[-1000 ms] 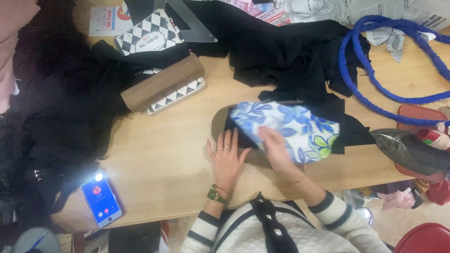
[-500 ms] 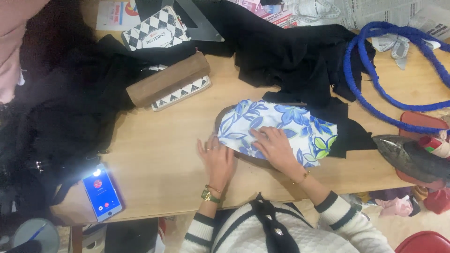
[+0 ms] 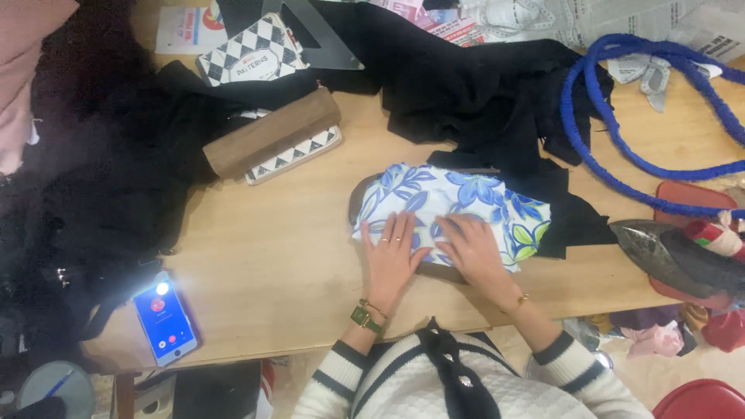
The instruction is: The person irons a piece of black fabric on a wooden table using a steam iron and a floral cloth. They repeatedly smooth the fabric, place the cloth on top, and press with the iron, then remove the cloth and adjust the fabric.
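Both hands lie flat, fingers spread and grasping nothing, on a piece of white fabric with a blue floral print that sits near the front edge of the wooden desk, a little right of its middle. The left hand presses the fabric's near left corner while the right hand rests just beside it toward the centre, apparently to keep the cloth smooth and still. The print is draped over a dark brown oval pad whose rim peeks out at the left and near sides, so the pad seems to serve as a firm base beneath it. Black cloth spreads from the far edge down to touch the print's right side. A brown roll lies diagonally left of centre, a lit phone rests at the front left corner, and a blue cord loops by the right edge, beyond an iron.
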